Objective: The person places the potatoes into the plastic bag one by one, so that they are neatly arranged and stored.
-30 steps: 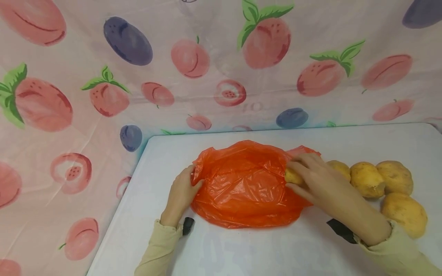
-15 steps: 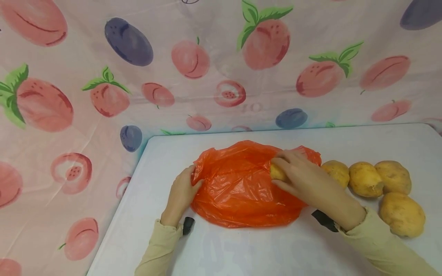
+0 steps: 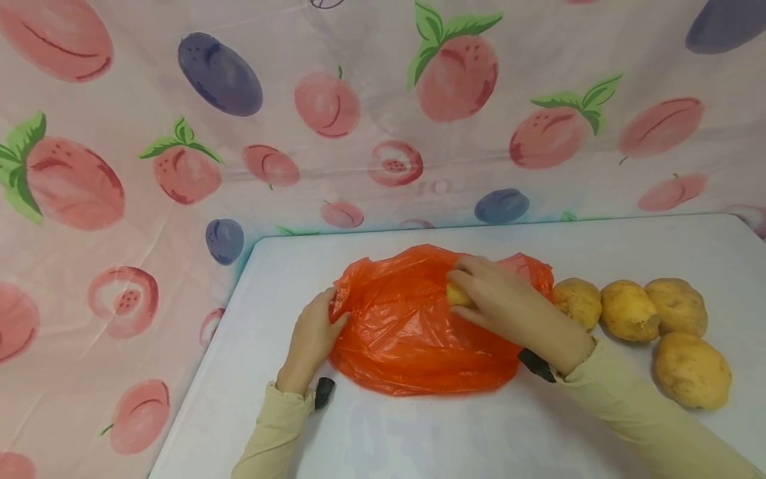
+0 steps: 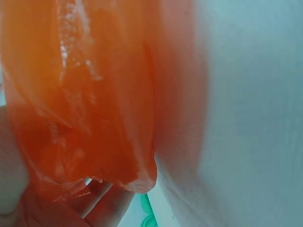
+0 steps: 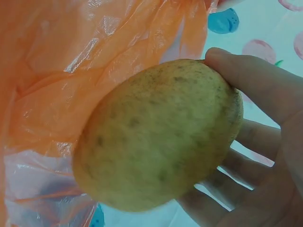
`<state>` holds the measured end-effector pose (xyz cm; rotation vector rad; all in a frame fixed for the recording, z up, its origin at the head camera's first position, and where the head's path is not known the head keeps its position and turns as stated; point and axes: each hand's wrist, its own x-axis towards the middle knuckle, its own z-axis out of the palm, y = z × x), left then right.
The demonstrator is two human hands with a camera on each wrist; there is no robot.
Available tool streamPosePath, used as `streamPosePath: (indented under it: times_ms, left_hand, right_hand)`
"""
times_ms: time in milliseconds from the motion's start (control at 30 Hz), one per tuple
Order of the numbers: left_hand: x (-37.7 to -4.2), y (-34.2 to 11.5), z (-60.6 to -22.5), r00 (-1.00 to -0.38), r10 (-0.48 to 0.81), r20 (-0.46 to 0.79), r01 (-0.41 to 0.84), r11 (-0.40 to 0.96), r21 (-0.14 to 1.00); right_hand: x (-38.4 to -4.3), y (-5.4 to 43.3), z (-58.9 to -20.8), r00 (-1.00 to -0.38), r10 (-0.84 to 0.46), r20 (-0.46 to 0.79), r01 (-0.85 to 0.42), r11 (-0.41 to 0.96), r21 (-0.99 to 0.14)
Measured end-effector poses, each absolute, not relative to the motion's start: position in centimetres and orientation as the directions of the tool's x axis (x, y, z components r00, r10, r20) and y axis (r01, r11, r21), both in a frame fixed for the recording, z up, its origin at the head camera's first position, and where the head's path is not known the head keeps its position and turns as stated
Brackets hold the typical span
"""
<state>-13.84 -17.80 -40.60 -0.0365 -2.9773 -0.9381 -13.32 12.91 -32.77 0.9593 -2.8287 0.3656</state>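
Note:
An orange-red plastic bag (image 3: 413, 329) lies spread on the white table, its mouth facing up. My left hand (image 3: 311, 336) holds the bag's left edge, thumb on the near side and fingers behind the film; in the left wrist view the bag film (image 4: 90, 94) covers part of those fingers. Over the bag's right half, my right hand (image 3: 503, 303) grips a yellow-brown potato (image 5: 156, 137) between thumb and fingers. From the head view only a bit of that potato shows past the fingertips. The right wrist view has the crumpled bag behind it.
Several more potatoes (image 3: 628, 311) sit grouped on the table (image 3: 634, 253) to the right of the bag, one of them (image 3: 692, 370) nearer the front. A fruit-printed cloth (image 3: 359, 166) hangs behind the table and along its left side.
My right hand has carried the potato leftward, from the bag's right edge to over its inner part. The left hand stays at the bag's left edge.

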Motion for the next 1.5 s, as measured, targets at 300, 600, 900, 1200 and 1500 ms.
streamPosePath:
  times_ms: [300, 600, 900, 1200, 1500]
  left_hand:
    - [-14.0, -17.8, -40.8, -0.999, 0.020, 0.029, 0.033, 0.823, 0.567]
    - [-14.0, -17.8, -40.7, -0.999, 0.032, 0.040, 0.048, 0.824, 0.564]
    - [-14.1, -17.7, -40.7, -0.998, 0.041, 0.037, 0.055, 0.821, 0.568]
    - [-14.0, -17.7, -40.6, -0.999, 0.048, 0.013, 0.047, 0.827, 0.560]
    - [-14.0, -17.6, -40.8, -0.999, 0.040, -0.014, 0.026, 0.831, 0.555]
  right_hand:
    - [-14.6, 11.7, -33.2, -0.763, -0.617, 0.193, -0.646, 0.741, -0.186]
    - [-15.9, 10.4, -33.6, -0.749, -0.647, 0.143, -0.663, 0.727, -0.181]
    - [-17.1, 8.8, -34.1, -0.749, -0.658, 0.073, -0.657, 0.726, -0.202]
    - [-18.1, 7.7, -34.8, -0.734, -0.677, 0.050, -0.673, 0.716, -0.185]
    - [-18.8, 6.8, -35.4, -0.726, -0.684, 0.065, -0.683, 0.708, -0.179]
